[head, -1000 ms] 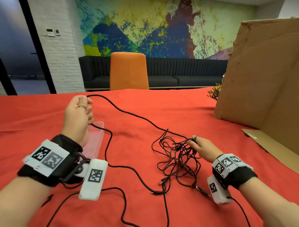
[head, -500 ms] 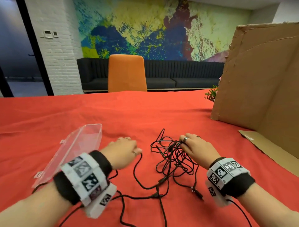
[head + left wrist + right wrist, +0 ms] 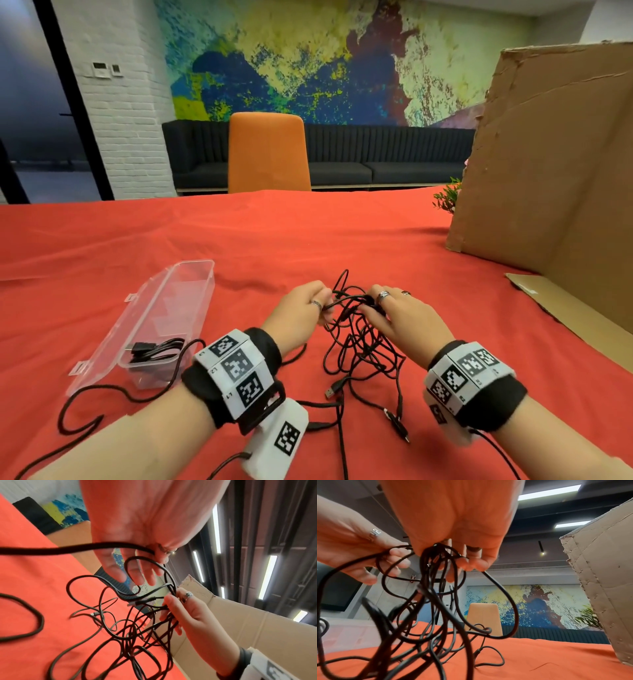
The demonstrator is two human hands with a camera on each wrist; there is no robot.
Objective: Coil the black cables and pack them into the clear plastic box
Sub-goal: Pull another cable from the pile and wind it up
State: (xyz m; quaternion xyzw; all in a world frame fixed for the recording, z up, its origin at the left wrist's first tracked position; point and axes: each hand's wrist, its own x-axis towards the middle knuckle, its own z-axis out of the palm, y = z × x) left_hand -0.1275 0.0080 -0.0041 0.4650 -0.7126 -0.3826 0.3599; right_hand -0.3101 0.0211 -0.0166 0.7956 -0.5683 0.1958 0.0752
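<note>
A tangle of black cables [image 3: 363,346] lies on the red cloth in front of me, its top lifted off the table. My left hand [image 3: 301,308] pinches a strand at the tangle's upper left; in the left wrist view its fingers [image 3: 137,568] lie loosely around a loop. My right hand [image 3: 400,315] grips a bunch of strands at the upper right, and they hang from its curled fingers [image 3: 462,561]. The clear plastic box [image 3: 191,308] stands open to the left with one coiled black cable [image 3: 154,353] in its near end.
The box's clear lid [image 3: 113,342] lies hinged open on its left side. A tall cardboard box [image 3: 548,171] with a flat flap [image 3: 565,305] walls off the right. A loose USB plug [image 3: 332,392] lies near me. An orange chair [image 3: 269,154] stands beyond the far edge.
My left hand came down from above the box and moved right to the tangle, where it now pinches a strand. My right hand has lifted its bunch of cables slightly.
</note>
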